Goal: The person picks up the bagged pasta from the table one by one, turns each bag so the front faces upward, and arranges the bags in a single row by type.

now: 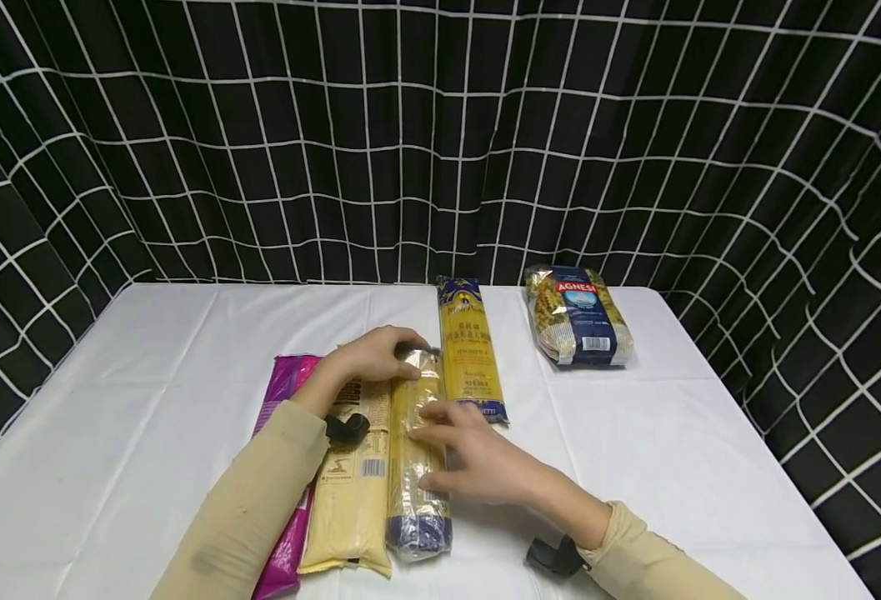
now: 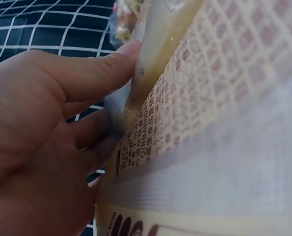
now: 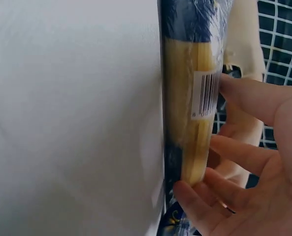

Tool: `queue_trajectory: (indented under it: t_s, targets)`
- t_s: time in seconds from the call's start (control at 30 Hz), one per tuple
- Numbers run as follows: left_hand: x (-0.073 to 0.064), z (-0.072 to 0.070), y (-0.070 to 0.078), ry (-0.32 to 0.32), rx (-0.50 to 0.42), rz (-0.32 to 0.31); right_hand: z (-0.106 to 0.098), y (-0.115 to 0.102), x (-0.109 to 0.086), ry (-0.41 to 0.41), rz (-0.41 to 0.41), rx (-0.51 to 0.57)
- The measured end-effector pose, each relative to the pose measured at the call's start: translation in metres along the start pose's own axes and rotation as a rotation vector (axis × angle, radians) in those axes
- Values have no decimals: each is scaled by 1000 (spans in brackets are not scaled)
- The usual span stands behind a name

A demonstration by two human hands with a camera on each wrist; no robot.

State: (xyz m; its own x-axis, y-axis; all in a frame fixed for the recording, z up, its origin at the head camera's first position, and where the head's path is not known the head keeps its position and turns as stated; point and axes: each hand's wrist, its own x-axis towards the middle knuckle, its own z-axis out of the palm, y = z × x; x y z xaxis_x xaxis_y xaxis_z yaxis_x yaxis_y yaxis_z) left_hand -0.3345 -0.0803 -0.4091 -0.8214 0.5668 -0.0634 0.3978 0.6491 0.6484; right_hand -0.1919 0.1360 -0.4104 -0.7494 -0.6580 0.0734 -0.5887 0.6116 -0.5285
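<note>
A clear-wrapped spaghetti pack (image 1: 417,467) with a dark blue end lies lengthwise between my hands. My left hand (image 1: 368,354) holds its far end, thumb on the near side and fingers around the top; in the left wrist view the thumb (image 2: 104,71) presses the wrapper while the other fingers are partly hidden. My right hand (image 1: 485,458) rests spread fingertips on the pack's right side. In the right wrist view those fingertips touch the wrapper near a barcode (image 3: 205,96). Directly left lies a cream-coloured pack (image 1: 346,517), under my left wrist.
A magenta pack (image 1: 286,558) lies at the far left of the row, partly under the left sleeve. A yellow and blue spaghetti pack (image 1: 470,350) lies just beyond, to the right. An Agnesi pasta bag (image 1: 578,317) sits at the back right of the white table (image 1: 635,467).
</note>
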Motion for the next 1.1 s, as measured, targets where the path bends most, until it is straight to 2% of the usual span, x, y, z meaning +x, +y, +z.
queue_trajectory:
  t_s: [0.1,0.23,0.37,0.5,0.6,0.77,0.87,1.0,1.1]
  targets:
    - [0,0,-5,43,-48,35,-1,3,1,24,19,58]
    - [-3,0,-8,97,-138,63,-2,8,3,118,74,225]
    - [-10,-6,-2,149,-244,80,0,12,5,232,131,376]
    - [-20,-17,10,213,-278,138,0,13,6,325,155,492]
    - [-28,-28,22,274,-278,220,0,13,5,334,162,603]
    - [-38,-41,37,348,-279,329,-1,10,4,262,160,813]
    - [-42,-44,42,364,-304,356,-1,6,5,261,144,895]
    - [-43,-43,47,356,-337,358,-2,1,6,305,134,927]
    - [-43,-43,49,339,-297,345,-2,1,7,324,142,920]
